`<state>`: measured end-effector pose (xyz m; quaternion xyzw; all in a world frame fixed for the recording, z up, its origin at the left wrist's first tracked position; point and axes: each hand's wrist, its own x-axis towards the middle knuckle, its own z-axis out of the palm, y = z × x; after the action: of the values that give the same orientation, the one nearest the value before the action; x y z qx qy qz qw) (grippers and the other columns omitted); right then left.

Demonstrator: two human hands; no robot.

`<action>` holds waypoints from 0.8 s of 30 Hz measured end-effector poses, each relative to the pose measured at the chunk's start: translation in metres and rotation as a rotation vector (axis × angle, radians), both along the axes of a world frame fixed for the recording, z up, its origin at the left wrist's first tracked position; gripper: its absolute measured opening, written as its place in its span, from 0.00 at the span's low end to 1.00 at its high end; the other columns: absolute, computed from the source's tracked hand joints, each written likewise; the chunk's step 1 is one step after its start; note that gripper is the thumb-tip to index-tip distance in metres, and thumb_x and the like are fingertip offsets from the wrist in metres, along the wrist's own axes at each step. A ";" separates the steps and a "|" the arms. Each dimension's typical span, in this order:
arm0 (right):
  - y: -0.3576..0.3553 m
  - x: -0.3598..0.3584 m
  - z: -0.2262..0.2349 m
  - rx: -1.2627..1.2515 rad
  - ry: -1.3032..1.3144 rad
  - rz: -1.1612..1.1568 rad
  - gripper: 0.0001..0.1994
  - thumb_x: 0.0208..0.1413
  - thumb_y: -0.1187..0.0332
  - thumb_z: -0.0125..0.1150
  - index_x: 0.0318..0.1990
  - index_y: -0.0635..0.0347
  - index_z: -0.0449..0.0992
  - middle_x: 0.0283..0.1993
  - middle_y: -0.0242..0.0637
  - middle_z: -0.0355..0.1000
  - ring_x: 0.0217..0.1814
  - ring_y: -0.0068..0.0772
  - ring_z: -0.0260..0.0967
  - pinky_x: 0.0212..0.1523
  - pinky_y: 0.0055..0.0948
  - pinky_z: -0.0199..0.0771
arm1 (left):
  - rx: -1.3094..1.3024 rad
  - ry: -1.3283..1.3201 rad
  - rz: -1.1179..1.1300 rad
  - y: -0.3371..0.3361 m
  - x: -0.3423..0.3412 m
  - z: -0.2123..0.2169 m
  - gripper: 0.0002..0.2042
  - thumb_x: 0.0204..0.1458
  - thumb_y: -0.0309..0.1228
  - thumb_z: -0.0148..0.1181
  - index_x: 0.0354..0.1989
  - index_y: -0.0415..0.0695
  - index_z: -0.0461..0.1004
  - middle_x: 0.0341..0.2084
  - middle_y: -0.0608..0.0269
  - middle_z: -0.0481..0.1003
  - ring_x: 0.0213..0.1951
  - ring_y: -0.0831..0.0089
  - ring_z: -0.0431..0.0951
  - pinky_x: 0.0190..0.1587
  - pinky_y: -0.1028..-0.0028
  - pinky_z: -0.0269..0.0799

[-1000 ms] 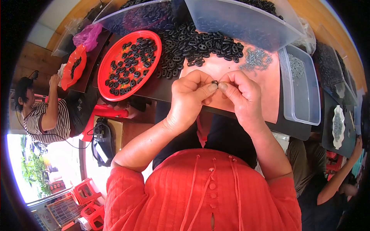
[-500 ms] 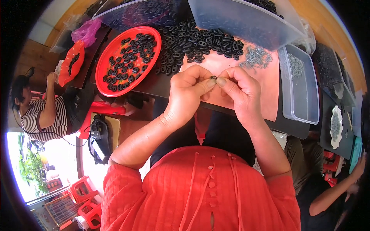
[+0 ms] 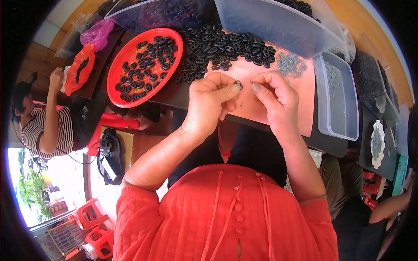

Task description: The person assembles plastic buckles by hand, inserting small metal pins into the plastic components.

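Left hand point(image 3: 212, 102) pinches a small black ring-shaped part point(image 3: 238, 83) at thumb and fingertip, just above the orange mat point(image 3: 265, 111) on the surface; right hand point(image 3: 274, 98) hovers beside it, fingers narrowed and seemingly empty. Light, stiff and tiny, the part looks easy to fumble — best gripped by its rim. Behind lie a heap of black parts point(image 3: 226, 41) and a red tray point(image 3: 114, 82).

- A small black ring point(image 3: 238, 83), oval and dark, is pinched at the fingertips of the left hand point(image 3: 212, 101), raised just above an orange mat point(image 3: 270, 104) on the worktop.
- The right hand point(image 3: 275, 99) sits just beside it, forefinger pointing at the ring, a short gap between.
- A heap of like black rings point(image 3: 222, 45) lies beyond, along the mat's far edge.
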<state>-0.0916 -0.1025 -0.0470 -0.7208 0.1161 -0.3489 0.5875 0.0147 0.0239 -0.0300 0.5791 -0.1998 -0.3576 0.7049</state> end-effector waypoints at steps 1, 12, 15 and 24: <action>0.000 -0.002 0.001 0.001 0.004 0.000 0.03 0.56 0.77 0.60 0.33 0.64 0.71 0.28 0.28 0.69 0.27 0.16 0.62 0.29 0.19 0.63 | -0.022 0.013 0.033 0.001 0.002 -0.001 0.05 0.54 0.24 0.59 0.29 0.35 0.73 0.17 0.63 0.72 0.15 0.82 0.67 0.14 0.82 0.56; 0.004 -0.009 0.007 -0.962 0.166 -0.049 0.07 0.40 0.78 0.65 0.29 0.58 0.75 0.29 0.33 0.66 0.36 0.37 0.66 0.36 0.35 0.66 | -0.049 0.034 0.073 0.014 0.011 -0.003 0.05 0.57 0.25 0.55 0.35 0.35 0.72 0.22 0.63 0.72 0.18 0.77 0.70 0.17 0.81 0.58; 0.006 -0.010 0.006 -1.017 0.174 -0.059 0.07 0.39 0.77 0.65 0.28 0.57 0.74 0.30 0.32 0.65 0.38 0.37 0.66 0.39 0.36 0.64 | -0.043 0.020 0.079 0.016 0.010 -0.002 0.05 0.57 0.25 0.55 0.35 0.35 0.72 0.23 0.63 0.72 0.18 0.77 0.70 0.17 0.81 0.59; 0.005 -0.008 0.001 -1.159 0.233 -0.021 0.03 0.44 0.72 0.56 0.28 0.59 0.71 0.34 0.38 0.65 0.41 0.42 0.64 0.39 0.39 0.59 | -0.093 0.053 0.135 0.028 0.007 -0.004 0.05 0.57 0.24 0.54 0.36 0.34 0.71 0.24 0.61 0.73 0.20 0.76 0.71 0.17 0.80 0.60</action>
<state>-0.0995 -0.0976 -0.0457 -0.9566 -0.0228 -0.2798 0.0778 0.0218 0.0518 -0.0336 0.5479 -0.1580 -0.3151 0.7587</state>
